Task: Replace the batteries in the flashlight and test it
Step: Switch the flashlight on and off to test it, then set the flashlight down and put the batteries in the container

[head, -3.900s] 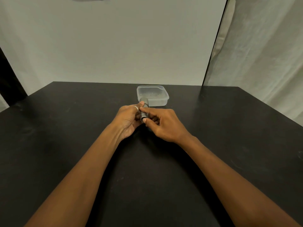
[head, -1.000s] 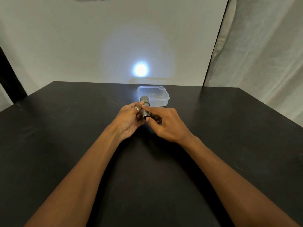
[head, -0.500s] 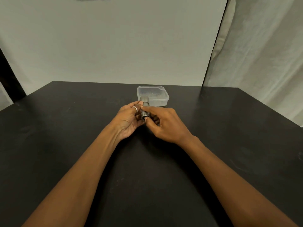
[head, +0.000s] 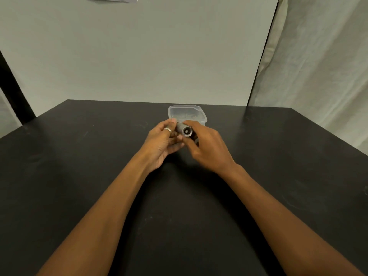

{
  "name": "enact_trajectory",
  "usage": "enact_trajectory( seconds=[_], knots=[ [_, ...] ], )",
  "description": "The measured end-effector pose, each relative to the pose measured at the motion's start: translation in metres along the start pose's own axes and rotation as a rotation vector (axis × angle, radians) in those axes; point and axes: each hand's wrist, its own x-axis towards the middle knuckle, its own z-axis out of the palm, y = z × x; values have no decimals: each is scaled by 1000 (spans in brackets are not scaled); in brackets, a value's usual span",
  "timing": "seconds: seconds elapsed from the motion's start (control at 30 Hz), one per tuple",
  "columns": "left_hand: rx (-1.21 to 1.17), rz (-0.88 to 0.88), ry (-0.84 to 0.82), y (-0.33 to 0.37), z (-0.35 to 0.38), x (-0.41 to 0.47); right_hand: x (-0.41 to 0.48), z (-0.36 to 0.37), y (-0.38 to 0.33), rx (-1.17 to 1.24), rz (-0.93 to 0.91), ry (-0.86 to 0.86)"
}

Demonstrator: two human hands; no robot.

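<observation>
Just in front of the clear plastic container (head: 201, 118), whose small contents I cannot make out, my left hand (head: 160, 145) and right hand (head: 208, 149) both pinch the grey flashlight (head: 184, 130) over the black surface (head: 83, 160).

the black table (head: 79, 176) has wide open room along its left edge and along its right edge, so a hand can slide there. the left arm (head: 111, 206) and the right arm (head: 278, 212) lie across the middle, up from the near edge. the gap of table between them is wide by the near edge and thin up by the hands. the left hand (head: 159, 144) and the right hand (head: 211, 150) meet round the flashlight (head: 184, 130) and block the middle. just behind them, near the far edge, a clear plastic box (head: 203, 116) is in the way. both far corners have room. the wall (head: 139, 56) stands behind the far edge, and a curtain (head: 318, 66) hangs past the right edge.
</observation>
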Motion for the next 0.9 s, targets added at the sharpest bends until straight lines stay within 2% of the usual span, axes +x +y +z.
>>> enact_trajectory(
  seconds=[0.13,0.33,0.5,0.67,0.77,0.9],
  knots=[
    [264,90,90,-5,8,-5,9,-3,3,122,150,119],
    [736,387,10,-10,15,-16,18,-9,5,137,230,187],
    [768,451,60,-11,12,-17,21,-8,-2,193,256,147],
    [847,537,139,-12,4,-14,17,4,-1,338,348,-45],
    [879,524,235,-12,3,-13,22,15,-4,463,450,-72],
    [1018,563,328,-6,-6,-15,38,30,-16,501,489,-81]
  ],
)
